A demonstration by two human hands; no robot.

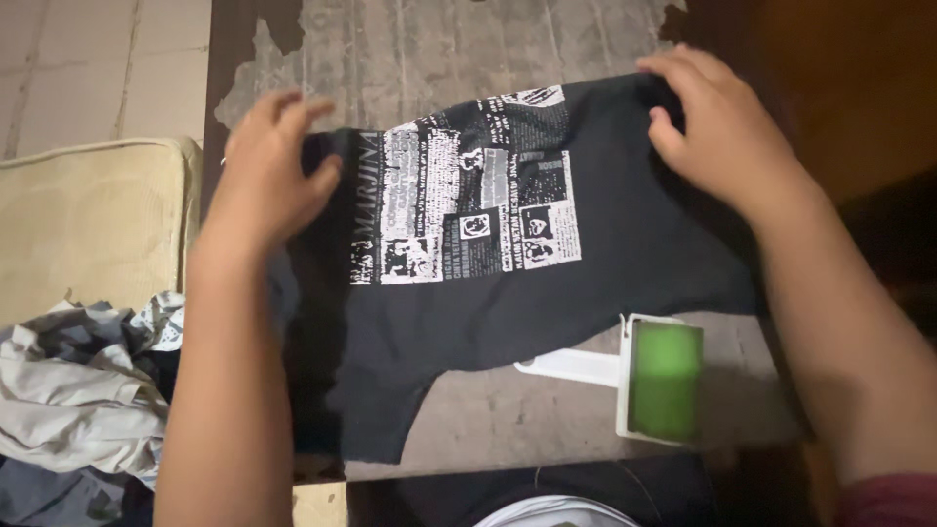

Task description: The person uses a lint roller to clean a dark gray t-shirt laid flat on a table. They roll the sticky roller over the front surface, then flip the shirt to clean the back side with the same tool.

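Observation:
A black T-shirt (547,293) with a white printed panel lies spread across a worn wooden table (439,49). My left hand (268,166) rests flat on the shirt's left edge, fingers spread. My right hand (717,122) presses on the shirt's upper right corner, fingers curled over the cloth. Neither hand lifts the fabric. A lint roller (659,379) with a green roll and white handle lies on the table by the shirt's lower edge, below my right forearm.
A beige cushion (88,224) sits to the left of the table. Below it lies a heap of grey and white clothes (83,390). Pale floor tiles (88,68) show at the upper left. The right side is dark.

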